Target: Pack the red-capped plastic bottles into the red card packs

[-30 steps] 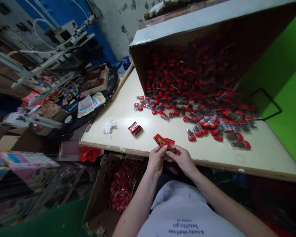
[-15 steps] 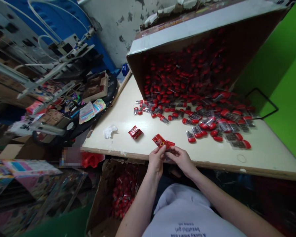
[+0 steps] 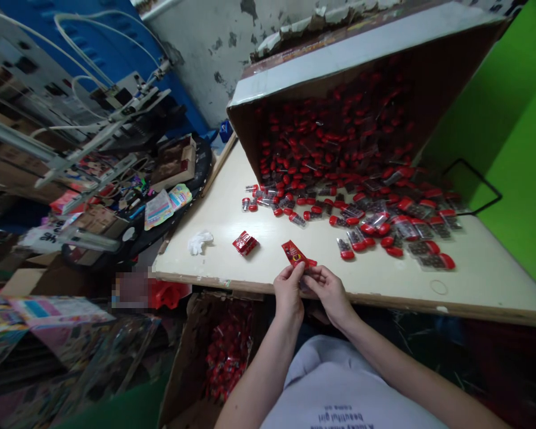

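Near the table's front edge, my left hand (image 3: pixel 288 289) pinches a small red printed packet (image 3: pixel 293 252) between thumb and fingers. It points away from me, its near end hidden by my fingertips. Close against it, my right hand (image 3: pixel 331 292) is closed, its fingertips at the packet's near end. A narrow red piece (image 3: pixel 312 263) shows just past the right fingers; whether it belongs to the packet I cannot tell. Further left lies a small stack of red packets (image 3: pixel 245 243). Many small clear containers with red caps (image 3: pixel 356 240) are spread to the right, holding dark pieces.
A large cardboard box (image 3: pixel 366 56) lies on its side at the back, spilling the containers onto the table (image 3: pixel 268 223). Crumpled white tissue (image 3: pixel 200 242) is at the left. Below the edge stands a carton (image 3: pixel 178 381) of red packaged items. A machine (image 3: pixel 116 113) stands left.
The view has shifted slightly. Both hands stay together at the packet, which now points a little more upright and away from me. The stack and the containers have not moved.
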